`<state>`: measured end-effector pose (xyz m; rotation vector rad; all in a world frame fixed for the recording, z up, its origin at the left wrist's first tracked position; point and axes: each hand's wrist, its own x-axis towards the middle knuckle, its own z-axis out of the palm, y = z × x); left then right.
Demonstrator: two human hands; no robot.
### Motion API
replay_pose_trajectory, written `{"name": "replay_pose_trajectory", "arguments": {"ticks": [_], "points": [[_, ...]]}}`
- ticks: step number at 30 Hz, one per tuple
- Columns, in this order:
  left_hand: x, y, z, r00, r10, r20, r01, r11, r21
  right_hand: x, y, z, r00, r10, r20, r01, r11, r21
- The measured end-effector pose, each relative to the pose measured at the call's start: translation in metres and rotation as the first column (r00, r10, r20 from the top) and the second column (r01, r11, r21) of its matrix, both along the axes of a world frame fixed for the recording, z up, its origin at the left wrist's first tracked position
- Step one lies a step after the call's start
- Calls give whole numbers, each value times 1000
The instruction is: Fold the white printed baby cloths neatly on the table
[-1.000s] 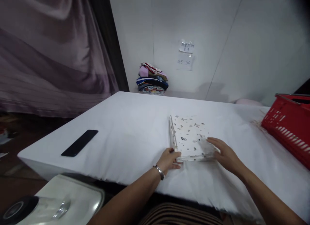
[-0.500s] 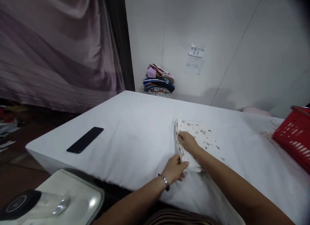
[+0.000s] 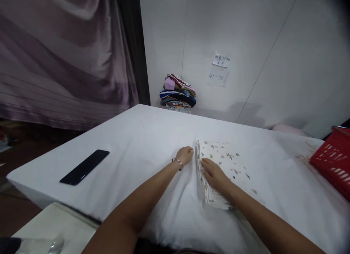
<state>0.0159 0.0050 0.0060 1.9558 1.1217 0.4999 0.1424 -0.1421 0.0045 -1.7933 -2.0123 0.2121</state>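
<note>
A folded white cloth (image 3: 222,155) printed with small brown and green leaf-like motifs lies on the white-covered table. Its layered folds show along the left and near edges. On top of it, close to the left fold, my right hand (image 3: 216,175) rests with fingers stretched toward that edge. My left hand (image 3: 184,156), with a metal bracelet (image 3: 178,163) at the wrist, is just left of the cloth's far left corner. Its fingers are curled closed; whether anything is pinched in them is hidden.
A dark flat slab (image 3: 85,167) lies on the table (image 3: 136,137) at the left. A red basket (image 3: 332,161) stands at the right edge. Folded fabrics (image 3: 178,93) are stacked behind the far edge. A pale machine-like surface (image 3: 57,225) sits at the lower left.
My left hand has left the cloth's near left corner and moved away from me to beside its far left corner. My right hand stays on the cloth, its fingers less curled. The view has shifted slightly.
</note>
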Motion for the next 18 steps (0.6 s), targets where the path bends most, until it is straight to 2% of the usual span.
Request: {"name": "replay_pose_trajectory", "arguments": {"ticks": [2, 5, 10, 12, 15, 18], "points": [[17, 20, -4, 1000, 16, 27, -17, 999, 31, -4, -5, -1, 1000, -4, 24, 6, 997, -83], [39, 40, -11, 998, -18, 53, 17, 999, 30, -5, -11, -7, 999, -5, 46, 12, 990, -138], [55, 67, -12, 956, -271, 114, 268, 963, 42, -2, -13, -11, 999, 36, 19, -32, 988, -151], [56, 76, -8, 927, -351, 136, 357, 934, -27, -1, -14, -10, 999, 45, -5, -45, 989, -139], [56, 83, -1, 899, -408, 159, 432, 885, -171, 1, -14, -9, 998, 54, -36, -58, 988, -140], [55, 87, 1, 883, -439, 166, 465, 865, -189, 3, -14, -8, 997, 59, -56, -66, 988, -142]]}}
